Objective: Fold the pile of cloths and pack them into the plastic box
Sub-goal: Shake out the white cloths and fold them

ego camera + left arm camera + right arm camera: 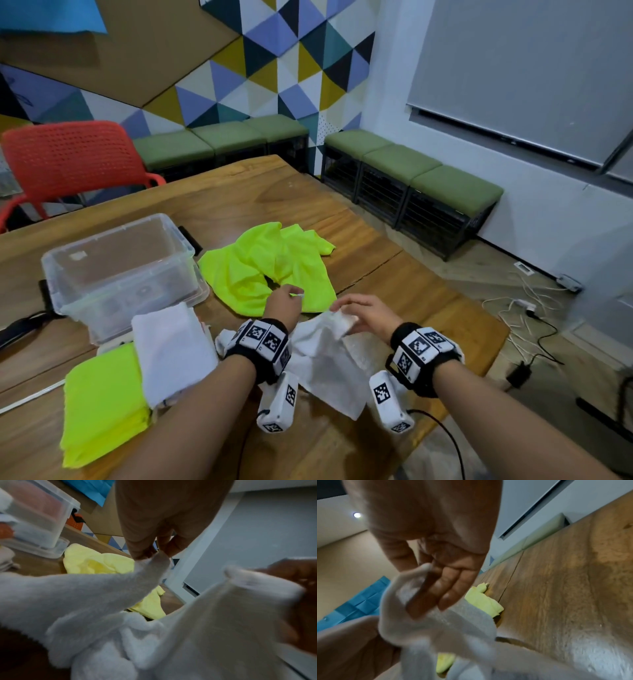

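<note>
A white cloth hangs between both hands above the table's near edge. My left hand pinches one corner of it between thumb and fingertips. My right hand pinches another corner, the other fingers lying straight along the fabric. A crumpled neon-yellow cloth lies just beyond the hands. To the left, a folded white cloth rests partly on a folded yellow cloth. The clear plastic box stands at the left with nothing visibly inside.
The wooden table ends close on the right, with cables on the floor below. A red chair stands behind the box. Green benches line the walls.
</note>
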Motion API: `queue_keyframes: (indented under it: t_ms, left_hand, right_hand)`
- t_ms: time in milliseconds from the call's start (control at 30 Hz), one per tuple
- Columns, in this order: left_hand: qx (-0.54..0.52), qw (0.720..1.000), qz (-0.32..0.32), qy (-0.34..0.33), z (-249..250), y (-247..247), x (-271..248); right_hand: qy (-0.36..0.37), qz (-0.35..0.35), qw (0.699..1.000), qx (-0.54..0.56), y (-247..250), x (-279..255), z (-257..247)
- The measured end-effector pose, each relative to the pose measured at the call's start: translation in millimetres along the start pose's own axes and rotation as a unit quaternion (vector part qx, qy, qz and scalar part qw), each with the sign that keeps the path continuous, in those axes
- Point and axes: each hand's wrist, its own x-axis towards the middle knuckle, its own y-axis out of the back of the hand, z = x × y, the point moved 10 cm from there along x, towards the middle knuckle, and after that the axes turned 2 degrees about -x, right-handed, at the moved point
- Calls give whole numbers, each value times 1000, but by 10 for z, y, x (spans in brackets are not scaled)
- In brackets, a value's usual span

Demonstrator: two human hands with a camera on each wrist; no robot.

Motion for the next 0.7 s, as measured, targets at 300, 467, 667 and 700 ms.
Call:
queue_keyframes:
  t_ms: [300,467,667,700]
  left_hand:
    - [-71,997,-1,-28,-129,58,-237]
    - [-67,998,-16,-15,-204,42,-248]
    - [-150,989,-1,-13,-200,66,-303]
    - [-166,986,2,-9,-211,74,-311]
  right_hand:
    - [47,33,978,-201,-231,64,-83]
    - [71,47,981,-176,-239,67,-157]
    - [78,14,992,-98,-403,85,-162]
    - [72,21,992,-106,-412,117,-127]
